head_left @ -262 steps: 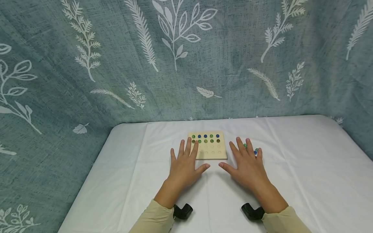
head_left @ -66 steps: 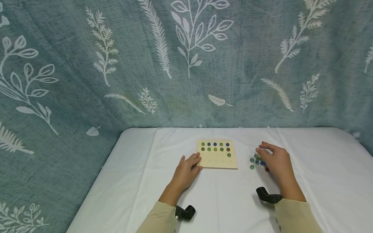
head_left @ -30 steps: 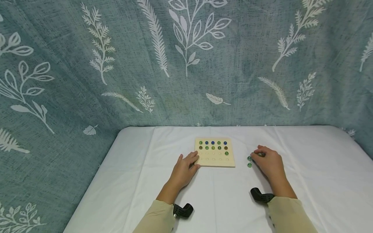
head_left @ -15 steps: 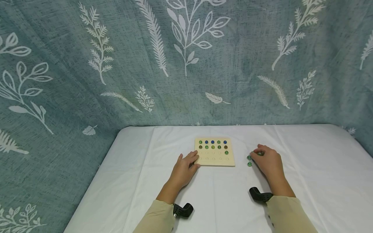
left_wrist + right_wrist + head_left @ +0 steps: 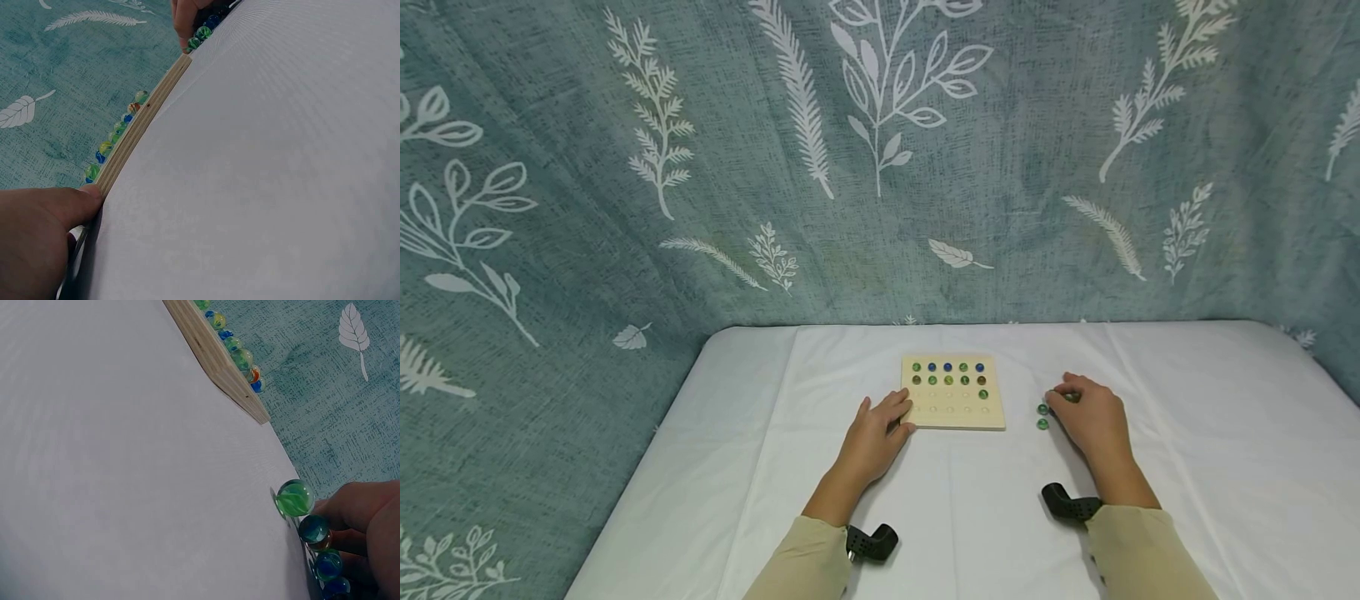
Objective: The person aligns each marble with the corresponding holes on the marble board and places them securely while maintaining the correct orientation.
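A pale wooden marble board lies on the white cloth, glass marbles filling its two far rows and one green marble at the right of the third row. My left hand holds its near left corner, fingers over the left edge and thumb against the front. Right of the board, my right hand bends over a group of loose marbles; thumb and forefinger close around one, mostly hidden. Two green marbles show beside the fingertips. Blue marbles sit under the hand in the right wrist view.
White cloth covers the table. Behind it hangs a teal curtain with a leaf print. A black wrist camera is strapped to each wrist.
Both hands were spread flat at first. Since then the left took the board's corner, a green marble appeared in the third row, and the right settled over the loose marbles. Little differs over the last second.
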Tool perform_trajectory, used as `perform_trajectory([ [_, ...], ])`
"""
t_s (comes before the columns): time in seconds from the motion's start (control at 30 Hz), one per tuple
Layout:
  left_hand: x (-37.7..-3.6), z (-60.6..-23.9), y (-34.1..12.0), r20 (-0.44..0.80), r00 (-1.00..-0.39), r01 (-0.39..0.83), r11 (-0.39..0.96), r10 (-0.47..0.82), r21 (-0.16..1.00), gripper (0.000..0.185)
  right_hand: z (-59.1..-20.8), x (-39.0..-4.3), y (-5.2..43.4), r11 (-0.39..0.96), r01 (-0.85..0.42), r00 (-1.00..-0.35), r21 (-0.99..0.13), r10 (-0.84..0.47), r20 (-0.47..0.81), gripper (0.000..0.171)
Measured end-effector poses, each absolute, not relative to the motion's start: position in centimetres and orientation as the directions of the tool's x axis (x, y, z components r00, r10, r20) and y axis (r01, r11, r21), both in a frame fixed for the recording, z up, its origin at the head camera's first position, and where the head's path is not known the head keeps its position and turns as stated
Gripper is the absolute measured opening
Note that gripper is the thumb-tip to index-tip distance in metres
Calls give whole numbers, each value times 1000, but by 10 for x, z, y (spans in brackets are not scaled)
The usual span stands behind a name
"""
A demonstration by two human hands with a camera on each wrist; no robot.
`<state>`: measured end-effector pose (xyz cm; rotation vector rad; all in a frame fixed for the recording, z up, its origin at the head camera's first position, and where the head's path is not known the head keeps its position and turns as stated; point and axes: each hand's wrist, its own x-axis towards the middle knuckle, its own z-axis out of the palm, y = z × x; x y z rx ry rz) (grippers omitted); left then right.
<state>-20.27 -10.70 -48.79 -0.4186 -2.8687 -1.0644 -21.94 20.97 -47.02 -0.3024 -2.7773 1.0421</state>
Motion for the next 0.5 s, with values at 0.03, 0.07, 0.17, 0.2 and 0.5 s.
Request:
perform_trajectory([
  [0.03,-203,-488,-107,142,-962,269,725,233,634,47,-470,-219,209,737,133,-966,-663,245,79,31],
  [0.07,-203,-488,-107,143,-962,269,724,233,635,47,-470,-219,209,736,134,-966,-664,247,79,31],
  [0.17,-203,-488,-107,148,-961,273,723,234,635,47,-470,-219,209,735,137,-964,-664,254,83,31],
  [0.2,-203,-488,-108,150,-961,275,723,234,634,47,-470,-219,209,737,137,-963,-662,255,84,31],
  [0.5,-203,-489,-108,156,-957,286,720,244,632,47,-468,-219,206,728,136,-961,-672,263,91,34],
])
